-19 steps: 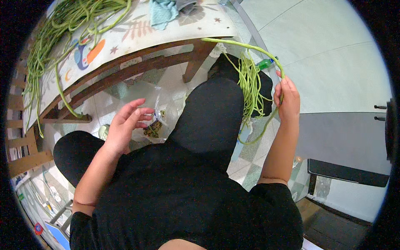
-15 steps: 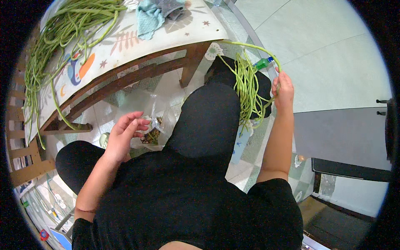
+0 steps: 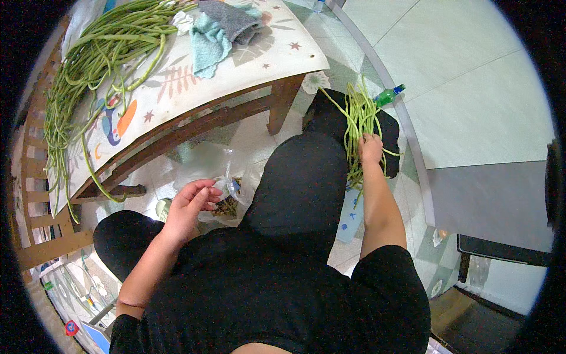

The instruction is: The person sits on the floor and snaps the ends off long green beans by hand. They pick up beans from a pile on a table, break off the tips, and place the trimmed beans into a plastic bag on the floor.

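Observation:
My right hand (image 3: 371,148) is down on a bundle of long green beans (image 3: 355,112), its fingers curled over the stems. The bundle lies lengthwise on a black surface (image 3: 388,133) beyond my right knee; some bean ends stick out past its edges. Over my lap, my left hand (image 3: 197,203) hangs loosely with bent, slightly parted fingers, and I see nothing held in it. Close beyond it is a clear plastic bag (image 3: 242,183) with brownish and greenish scraps (image 3: 226,207) inside. A large heap of long beans (image 3: 109,50) covers the left end of the table.
The low wooden table (image 3: 282,103) has a patterned white cover (image 3: 253,68), with teal (image 3: 209,47) and grey (image 3: 227,20) cloths on it. A green bottle (image 3: 389,95) lies right of the bundle. A raised floor edge (image 3: 407,121) curves along the right.
My right hand has moved down and left onto the bundle, bringing the long bean it was holding outstretched. My left hand keeps nearly the same pose; the whole view has shifted slightly.

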Action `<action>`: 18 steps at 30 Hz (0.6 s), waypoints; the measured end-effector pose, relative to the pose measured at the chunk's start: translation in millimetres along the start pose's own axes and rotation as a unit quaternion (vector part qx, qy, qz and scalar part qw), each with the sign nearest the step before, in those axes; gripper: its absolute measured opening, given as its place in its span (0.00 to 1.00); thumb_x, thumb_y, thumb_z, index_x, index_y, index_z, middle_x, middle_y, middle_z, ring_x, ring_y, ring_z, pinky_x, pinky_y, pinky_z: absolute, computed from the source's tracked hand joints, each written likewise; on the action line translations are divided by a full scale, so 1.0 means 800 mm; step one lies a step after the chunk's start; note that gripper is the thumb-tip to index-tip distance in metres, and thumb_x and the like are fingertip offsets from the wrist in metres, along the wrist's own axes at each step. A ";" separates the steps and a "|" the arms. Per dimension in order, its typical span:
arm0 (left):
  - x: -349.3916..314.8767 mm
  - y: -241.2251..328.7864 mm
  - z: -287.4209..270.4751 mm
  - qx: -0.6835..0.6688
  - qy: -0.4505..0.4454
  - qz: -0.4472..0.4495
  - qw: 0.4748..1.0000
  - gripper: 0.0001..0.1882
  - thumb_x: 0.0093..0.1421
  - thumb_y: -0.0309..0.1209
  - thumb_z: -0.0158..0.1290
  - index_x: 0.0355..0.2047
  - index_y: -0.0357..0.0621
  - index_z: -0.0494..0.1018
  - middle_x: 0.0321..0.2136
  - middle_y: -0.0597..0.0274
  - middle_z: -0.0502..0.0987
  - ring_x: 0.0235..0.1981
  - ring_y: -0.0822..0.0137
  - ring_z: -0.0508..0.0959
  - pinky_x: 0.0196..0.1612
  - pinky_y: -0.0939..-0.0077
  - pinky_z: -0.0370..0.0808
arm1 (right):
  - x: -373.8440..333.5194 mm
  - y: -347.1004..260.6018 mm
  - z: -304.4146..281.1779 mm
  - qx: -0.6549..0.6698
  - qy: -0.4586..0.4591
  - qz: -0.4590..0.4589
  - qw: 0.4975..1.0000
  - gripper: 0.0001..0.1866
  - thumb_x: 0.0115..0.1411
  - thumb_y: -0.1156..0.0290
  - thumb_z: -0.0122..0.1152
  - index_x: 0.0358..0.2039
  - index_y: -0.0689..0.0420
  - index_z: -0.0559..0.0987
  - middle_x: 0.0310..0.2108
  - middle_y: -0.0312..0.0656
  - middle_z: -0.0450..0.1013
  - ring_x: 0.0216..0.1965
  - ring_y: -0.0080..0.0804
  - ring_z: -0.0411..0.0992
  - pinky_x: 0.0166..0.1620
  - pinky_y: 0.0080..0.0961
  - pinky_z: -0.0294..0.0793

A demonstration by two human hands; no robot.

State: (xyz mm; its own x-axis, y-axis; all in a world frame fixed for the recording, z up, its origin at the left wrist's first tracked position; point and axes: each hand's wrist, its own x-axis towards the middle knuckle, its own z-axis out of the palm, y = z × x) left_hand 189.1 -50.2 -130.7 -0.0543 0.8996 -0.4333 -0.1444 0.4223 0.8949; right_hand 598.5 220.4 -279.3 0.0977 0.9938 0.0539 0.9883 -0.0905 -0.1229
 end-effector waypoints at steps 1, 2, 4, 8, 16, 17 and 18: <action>0.000 0.000 0.000 0.000 0.001 -0.004 1.000 0.15 0.61 0.34 0.38 0.46 0.41 0.62 0.37 0.59 0.72 0.37 0.69 0.72 0.39 0.76 0.69 | -0.003 0.002 -0.003 -0.017 -0.007 -0.029 0.999 0.15 0.53 0.64 0.51 0.39 0.57 0.73 0.45 0.47 0.64 0.46 0.44 0.62 0.48 0.35 0.62; -0.001 0.000 -0.002 -0.002 0.007 -0.006 1.000 0.15 0.61 0.34 0.38 0.46 0.41 0.62 0.37 0.59 0.72 0.37 0.69 0.72 0.39 0.76 0.69 | -0.005 0.002 -0.005 -0.011 0.007 -0.036 0.999 0.16 0.52 0.65 0.51 0.40 0.58 0.73 0.44 0.47 0.64 0.46 0.44 0.62 0.48 0.34 0.62; -0.005 0.000 -0.003 -0.012 0.009 0.001 1.000 0.15 0.60 0.33 0.40 0.45 0.40 0.62 0.37 0.59 0.72 0.37 0.69 0.72 0.39 0.77 0.69 | -0.013 -0.001 -0.008 0.005 0.034 -0.061 0.998 0.16 0.51 0.66 0.51 0.40 0.58 0.72 0.44 0.47 0.65 0.45 0.44 0.62 0.47 0.33 0.62; -0.009 0.005 -0.017 0.029 0.025 0.026 0.999 0.15 0.59 0.33 0.42 0.44 0.39 0.64 0.35 0.60 0.73 0.36 0.73 0.72 0.38 0.80 0.69 | -0.014 0.048 0.035 0.028 0.056 -0.113 0.992 0.16 0.51 0.72 0.44 0.41 0.61 0.70 0.39 0.49 0.67 0.41 0.44 0.65 0.43 0.33 0.64; -0.010 0.125 -0.088 0.129 0.126 0.317 0.931 0.10 0.57 0.27 0.45 0.39 0.37 0.68 0.33 0.62 0.73 0.36 0.73 0.71 0.41 0.79 0.67 | -0.005 -0.016 -0.022 -0.017 0.074 -0.141 0.987 0.18 0.52 0.68 0.49 0.44 0.62 0.69 0.41 0.52 0.65 0.41 0.45 0.64 0.47 0.30 0.62; -0.009 0.141 -0.102 0.192 0.179 0.344 0.901 0.10 0.57 0.28 0.45 0.38 0.37 0.69 0.33 0.62 0.73 0.36 0.73 0.71 0.41 0.79 0.67 | 0.005 -0.030 -0.031 0.044 0.109 -0.229 0.966 0.19 0.54 0.66 0.49 0.44 0.62 0.69 0.39 0.51 0.66 0.40 0.42 0.65 0.47 0.28 0.61; -0.005 0.157 -0.117 0.253 0.229 0.368 0.865 0.10 0.56 0.28 0.45 0.37 0.38 0.69 0.33 0.61 0.73 0.35 0.72 0.71 0.41 0.79 0.67 | 0.015 -0.042 -0.044 0.118 0.083 -0.208 0.968 0.18 0.53 0.67 0.50 0.43 0.63 0.69 0.40 0.51 0.66 0.41 0.41 0.65 0.47 0.28 0.62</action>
State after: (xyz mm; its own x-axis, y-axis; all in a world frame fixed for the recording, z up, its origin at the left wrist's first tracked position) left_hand 79.0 -11.2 -26.4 -0.3499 0.8560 0.3805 0.5408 -0.1471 0.8282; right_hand 570.8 233.2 -239.8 -0.2653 0.9151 0.3036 0.8943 0.3513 -0.2773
